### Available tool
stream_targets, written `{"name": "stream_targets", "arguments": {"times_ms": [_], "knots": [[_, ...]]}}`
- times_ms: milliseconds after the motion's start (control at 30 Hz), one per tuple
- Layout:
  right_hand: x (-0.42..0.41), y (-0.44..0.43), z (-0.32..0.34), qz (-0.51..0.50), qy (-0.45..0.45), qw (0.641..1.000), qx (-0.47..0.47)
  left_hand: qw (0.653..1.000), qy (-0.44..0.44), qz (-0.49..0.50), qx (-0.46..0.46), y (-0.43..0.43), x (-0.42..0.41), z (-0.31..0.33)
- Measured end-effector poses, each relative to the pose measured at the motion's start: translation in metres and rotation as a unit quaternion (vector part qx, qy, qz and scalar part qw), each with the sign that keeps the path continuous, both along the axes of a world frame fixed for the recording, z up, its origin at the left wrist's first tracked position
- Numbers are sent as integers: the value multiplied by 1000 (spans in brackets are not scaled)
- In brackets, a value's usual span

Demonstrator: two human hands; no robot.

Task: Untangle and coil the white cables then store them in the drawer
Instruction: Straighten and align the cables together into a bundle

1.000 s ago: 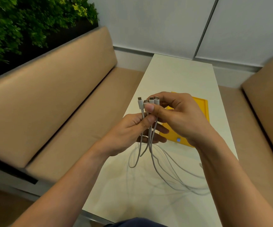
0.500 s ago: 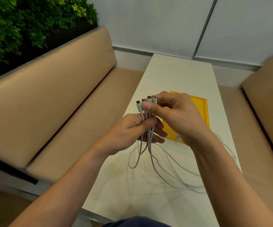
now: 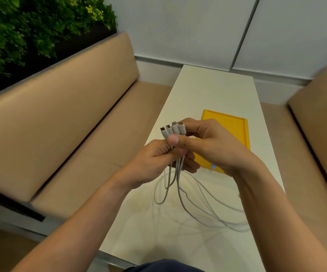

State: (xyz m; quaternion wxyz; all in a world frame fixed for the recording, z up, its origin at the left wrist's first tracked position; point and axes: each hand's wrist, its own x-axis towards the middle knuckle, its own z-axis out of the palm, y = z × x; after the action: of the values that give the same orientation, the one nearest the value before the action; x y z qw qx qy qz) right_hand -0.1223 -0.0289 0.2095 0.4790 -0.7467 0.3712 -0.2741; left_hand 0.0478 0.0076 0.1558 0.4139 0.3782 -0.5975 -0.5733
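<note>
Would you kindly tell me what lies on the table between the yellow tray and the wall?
Nothing: the head view shows bare table from yellow tray to wall.

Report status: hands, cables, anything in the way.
Hands: left hand grips white cables below the plugs; right hand pinches them there. Cables uncoiled, slack trailing onto table. Behind hands, yellow tray; nothing blocking.

Left hand [image 3: 154, 163] apparently against right hand [image 3: 213, 148]

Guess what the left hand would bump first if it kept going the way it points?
Probably the right hand, close ahead, pinching the same white cables. The yellow tray lies beyond on the table, depth unclear.
</note>
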Motion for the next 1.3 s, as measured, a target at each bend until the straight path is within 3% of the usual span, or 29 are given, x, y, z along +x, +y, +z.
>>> {"name": "stream_targets", "arguments": {"times_ms": [233, 400, 600, 767, 900, 1033, 1200, 1300], "knots": [[5, 1, -12, -55, -65, 996, -3, 998, -20, -43, 29, -4, 2, -2], [2, 0, -8, -31, -37, 999, 9, 998, -24, -57, 25, -5, 2, -2], [4, -4, -18, -93, -120, 988, 33, 998, -8, -49, 43, -7, 0, 3], [9, 0, -23, -90, -74, 992, 41, 996, -54, -54, 39, -10, 4, -4], [7, 6, -33, -108, -122, 980, 111, 996, -26, 74, -32, -10, -3, -10], [10, 23, -58, -182, -150, 966, 110, 969, 6, 236, -76, -10, -11, -15], [18, 31, -69, -162, -223, 955, 113, 964, 71, 255, 4, -1, -27, -16], [21, 31, -74, -172, -221, 955, 97, 960, 70, 270, -2, -1, -30, -20]]}}
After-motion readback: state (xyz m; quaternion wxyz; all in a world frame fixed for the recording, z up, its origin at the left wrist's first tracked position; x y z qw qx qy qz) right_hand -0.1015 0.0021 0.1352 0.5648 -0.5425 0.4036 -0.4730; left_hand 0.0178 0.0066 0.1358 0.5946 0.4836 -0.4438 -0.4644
